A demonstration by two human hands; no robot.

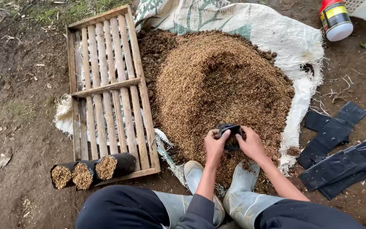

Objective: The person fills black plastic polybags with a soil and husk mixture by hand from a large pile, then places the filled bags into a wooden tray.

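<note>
A small black plastic bag (pixel 230 135) is held between both hands just above the near edge of a big brown heap of husk-like planting mix (pixel 221 85). My left hand (pixel 214 144) pinches the bag's left rim. On the right rim, my right hand (pixel 250 144) grips it and pulls the mouth apart. The heap lies on a white woven sack (pixel 284 40) spread over the soil. My pale rubber boots (pixel 242 191) rest at the heap's near edge.
A wooden slatted tray (pixel 106 85) lies left of the heap, with three filled black bags (pixel 92 169) on their sides at its near end. Flat empty black bags (pixel 339 148) lie on the dirt at right. A red-capped canister (pixel 335 19) stands top right.
</note>
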